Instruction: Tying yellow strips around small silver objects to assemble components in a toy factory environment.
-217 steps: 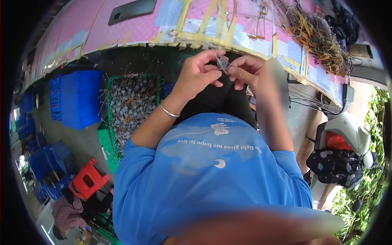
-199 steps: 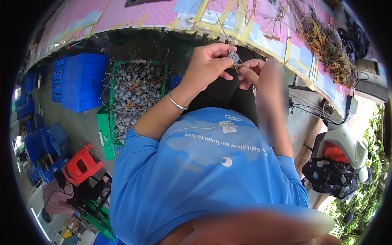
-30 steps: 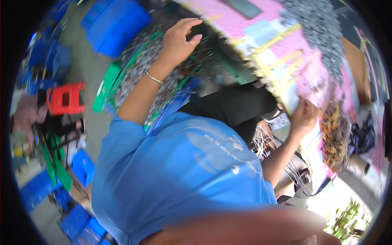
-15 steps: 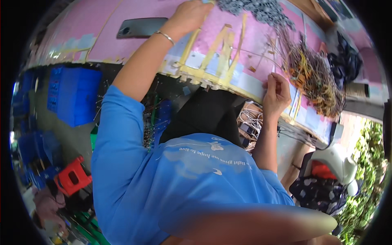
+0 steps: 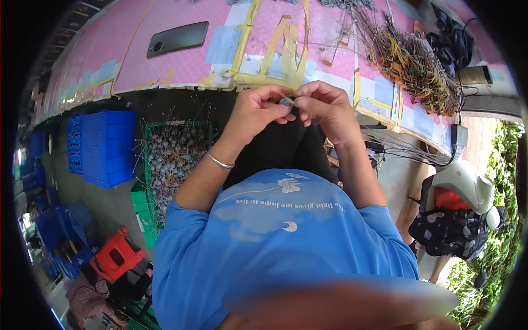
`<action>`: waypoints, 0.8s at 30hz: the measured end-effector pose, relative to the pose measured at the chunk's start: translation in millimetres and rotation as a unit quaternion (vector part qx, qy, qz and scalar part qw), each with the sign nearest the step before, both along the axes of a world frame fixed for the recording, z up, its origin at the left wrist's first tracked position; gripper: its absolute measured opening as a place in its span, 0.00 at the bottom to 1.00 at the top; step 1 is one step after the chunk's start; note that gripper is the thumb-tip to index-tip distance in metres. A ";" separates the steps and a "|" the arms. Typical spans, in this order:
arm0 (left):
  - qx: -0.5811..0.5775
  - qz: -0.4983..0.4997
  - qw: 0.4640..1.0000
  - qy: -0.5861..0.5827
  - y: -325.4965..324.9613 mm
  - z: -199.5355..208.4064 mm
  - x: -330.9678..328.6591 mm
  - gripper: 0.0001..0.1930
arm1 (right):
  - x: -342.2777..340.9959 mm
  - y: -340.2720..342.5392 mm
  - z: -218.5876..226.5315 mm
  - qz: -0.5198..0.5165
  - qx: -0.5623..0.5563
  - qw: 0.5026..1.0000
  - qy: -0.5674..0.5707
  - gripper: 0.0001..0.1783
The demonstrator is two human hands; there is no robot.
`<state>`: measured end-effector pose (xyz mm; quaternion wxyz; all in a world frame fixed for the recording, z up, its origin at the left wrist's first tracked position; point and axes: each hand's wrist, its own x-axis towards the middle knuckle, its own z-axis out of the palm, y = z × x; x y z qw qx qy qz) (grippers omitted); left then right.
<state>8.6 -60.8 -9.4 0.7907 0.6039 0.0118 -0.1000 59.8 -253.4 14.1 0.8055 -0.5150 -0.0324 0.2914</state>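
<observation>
Both my hands meet just off the front edge of the pink-covered table, above my lap. My left hand (image 5: 258, 111) is closed, pinching a small grey round part (image 5: 286, 101) between thumb and fingers. Close against its right side, my right hand (image 5: 330, 110) has thumb and forefinger pressed together. What sits in that pinch is too small to make out. On the table beyond lie a few thin wires with small orange-brown ends (image 5: 328, 62). To their right spreads a large bundle of wires with orange-yellow ends (image 5: 407, 69).
More grey parts (image 5: 346, 4) lie at the far edge. A dark phone (image 5: 177, 40) rests on the table's left. Below stand a green crate (image 5: 147, 137) full of grey parts on wires, blue crates (image 5: 110, 148) and a red stool (image 5: 117, 254). A scooter (image 5: 462, 190) stands right.
My left hand has come back from the pile of grey parts with one in its fingers. The right hand has moved left from the table's edge to meet it.
</observation>
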 end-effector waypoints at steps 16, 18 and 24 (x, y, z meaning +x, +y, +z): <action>-0.055 0.164 0.984 -0.044 9.5 16.8 -29.8 0.15 | -49.6 22.7 -8.8 -0.031 -0.139 0.969 -0.204 0.04; -0.065 0.167 0.983 -0.035 10.8 20.0 -30.7 0.14 | -56.0 20.4 -14.3 -0.036 -0.121 0.971 -0.203 0.04; -0.098 0.146 0.984 -0.021 4.5 20.9 -34.0 0.14 | -66.1 20.5 -26.8 -0.021 -0.185 0.916 -0.356 0.06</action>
